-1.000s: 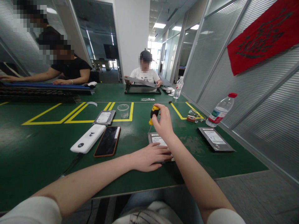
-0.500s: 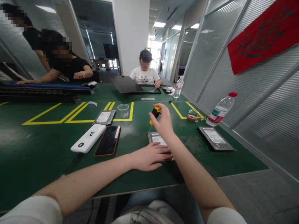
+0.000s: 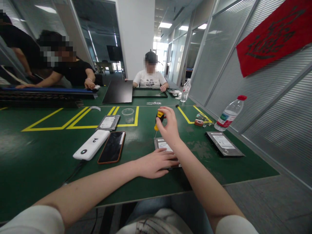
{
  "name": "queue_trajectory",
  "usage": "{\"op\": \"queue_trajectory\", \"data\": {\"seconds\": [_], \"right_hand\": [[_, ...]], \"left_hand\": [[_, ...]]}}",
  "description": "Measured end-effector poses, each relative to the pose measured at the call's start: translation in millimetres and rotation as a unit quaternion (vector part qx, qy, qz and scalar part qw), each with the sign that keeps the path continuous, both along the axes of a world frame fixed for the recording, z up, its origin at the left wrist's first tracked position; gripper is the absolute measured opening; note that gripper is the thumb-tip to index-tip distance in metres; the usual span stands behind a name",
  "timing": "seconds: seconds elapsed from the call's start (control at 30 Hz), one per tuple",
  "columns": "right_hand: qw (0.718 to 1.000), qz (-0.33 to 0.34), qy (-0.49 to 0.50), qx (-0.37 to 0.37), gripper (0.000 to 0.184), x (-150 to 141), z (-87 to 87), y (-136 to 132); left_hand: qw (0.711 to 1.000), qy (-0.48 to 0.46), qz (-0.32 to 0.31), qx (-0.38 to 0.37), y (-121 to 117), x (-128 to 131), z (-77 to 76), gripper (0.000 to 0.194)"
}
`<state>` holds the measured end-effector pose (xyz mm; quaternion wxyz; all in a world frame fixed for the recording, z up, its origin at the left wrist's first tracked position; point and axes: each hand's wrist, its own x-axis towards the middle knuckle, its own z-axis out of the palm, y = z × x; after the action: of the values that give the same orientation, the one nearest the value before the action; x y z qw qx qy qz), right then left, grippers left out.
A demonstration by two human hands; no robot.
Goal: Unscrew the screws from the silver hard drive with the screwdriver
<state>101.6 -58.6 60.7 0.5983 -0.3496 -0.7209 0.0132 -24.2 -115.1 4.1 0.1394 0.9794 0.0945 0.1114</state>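
– So, what is held in the right hand [image 3: 170, 125]?
– A yellow-and-black screwdriver [image 3: 159, 119] is gripped upright above the far left corner of the hard drive [image 3: 163, 144]; the drive is covered partly by the left hand [image 3: 157, 163], laid open, on the green table [image 3: 41, 159].

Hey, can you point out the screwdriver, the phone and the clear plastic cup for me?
Screwdriver [image 3: 160, 117]: head view, on its handle.
Phone [image 3: 111, 148]: head view, on its dark screen.
Clear plastic cup [image 3: 128, 116]: head view, on its side wall.
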Motion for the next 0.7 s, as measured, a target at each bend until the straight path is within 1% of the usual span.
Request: {"op": "queue_trajectory", "data": {"seconds": [0.13, 0.3, 0.43, 0.53, 0.6, 0.7], "right_hand": [[1.000, -0.023, 0.004, -0.004, 0.022, -0.6, -0.1, -0.2], [0.999, -0.003, -0.027, 0.023, 0.033, 1.3, -0.6, 1.1], [1.000, -0.012, -0.013, -0.005, 0.028, -0.1, -0.9, 0.5], [0.999, -0.026, 0.004, -0.022, 0.027, -1.3, -1.6, 0.2], [1.000, -0.023, 0.003, -0.016, 0.030, -0.9, -2.2, 0.5], [1.000, -0.007, -0.007, -0.009, 0.038, 0.5, -2.4, 1.2]], "left_hand": [[1.000, 0.003, 0.000, -0.001, -0.6, 0.0, 1.2, 0.055], [1.000, -0.001, 0.002, -0.008, -1.0, -0.7, 1.6, 0.056], [1.000, -0.004, -0.003, -0.011, -0.9, -0.4, 2.2, 0.057], [1.000, -0.002, -0.002, -0.013, -1.3, -0.1, 3.0, 0.058], [1.000, -0.002, 0.000, -0.011, -1.5, -0.2, 3.1, 0.058], [1.000, -0.002, 0.000, -0.005, -1.5, -0.5, 2.5, 0.056]]}}
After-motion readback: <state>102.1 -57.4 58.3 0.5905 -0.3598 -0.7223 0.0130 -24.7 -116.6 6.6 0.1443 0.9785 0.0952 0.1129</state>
